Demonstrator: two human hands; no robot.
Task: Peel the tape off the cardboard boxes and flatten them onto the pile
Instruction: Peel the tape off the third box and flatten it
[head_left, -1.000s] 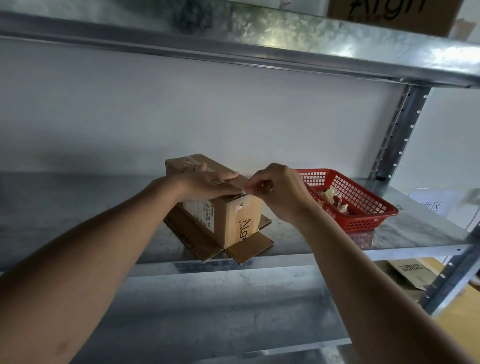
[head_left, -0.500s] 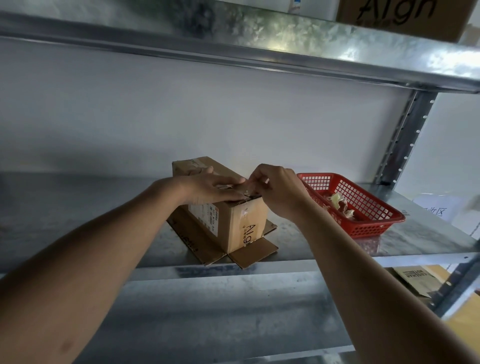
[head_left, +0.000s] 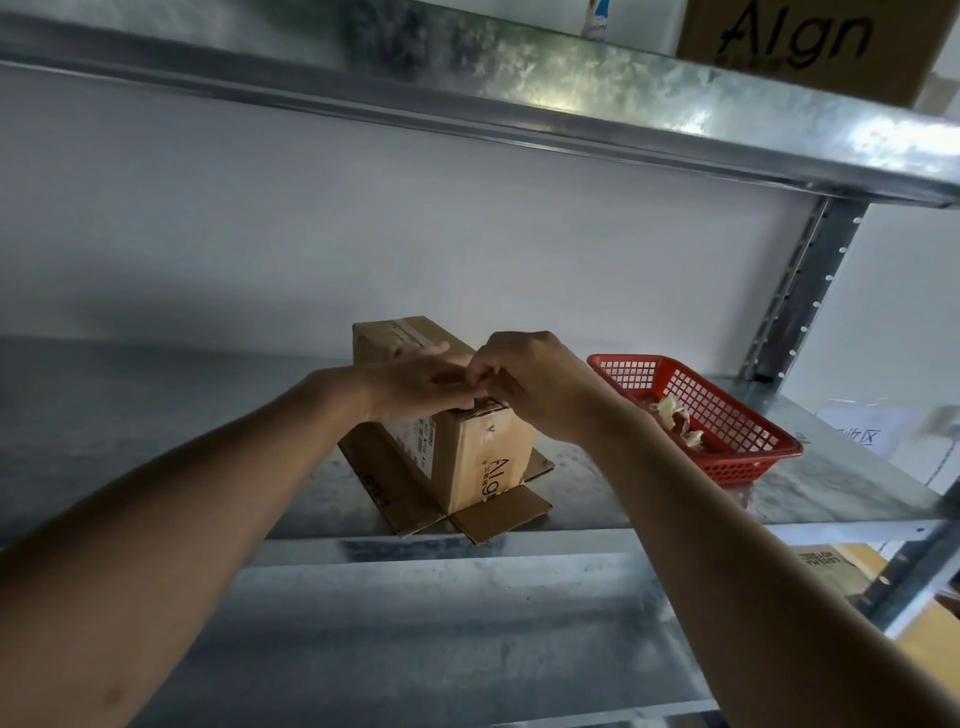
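While the left hand (head_left: 415, 387) presses the cardboard box (head_left: 467, 441) at frame centre, the right hand (head_left: 530, 384) pinches its tape (head_left: 480, 406), which may tear short if yanked.

Galvanized metal shelves (head_left: 208, 426) are standing against a plain white wall (head_left: 415, 234), daylight glinting off the upper shelf (head_left: 597, 88).

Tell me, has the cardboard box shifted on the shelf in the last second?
No. The cardboard box sits on the same flattened cardboard, equally left of the red basket; only the camera moved.
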